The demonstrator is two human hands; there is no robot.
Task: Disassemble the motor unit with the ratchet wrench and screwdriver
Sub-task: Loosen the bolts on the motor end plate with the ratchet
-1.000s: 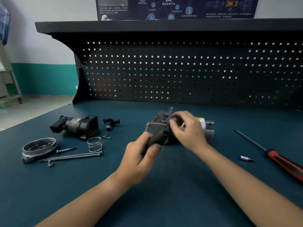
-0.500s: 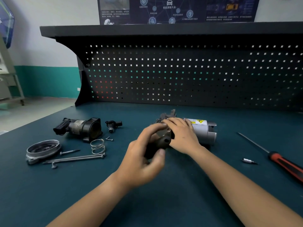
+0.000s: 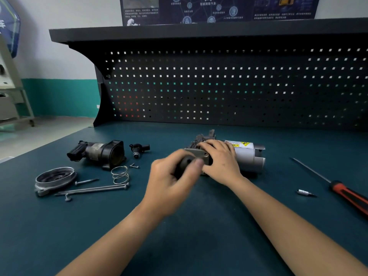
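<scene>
From the head view, the motor unit lies on its side near the middle of the green counter, its pale cylinder with a yellow warning label pointing right. The right hand covers the metal block at its left end, fingers curled over the top and holding it, so most of that block is hidden. The left hand grips a dark handle pressed against the same end; it is blurred, and what the handle's head meets cannot be made out. To the right, well apart, lies a screwdriver with a red and black grip cut off by the frame edge, and a small metal bit sits near it. To the left rest loose parts: a black housing, a small black fitting, a coil spring, long bolts, a short screw and a round metal cover. Behind stands a dark pegboard – the poster above it is cut off
</scene>
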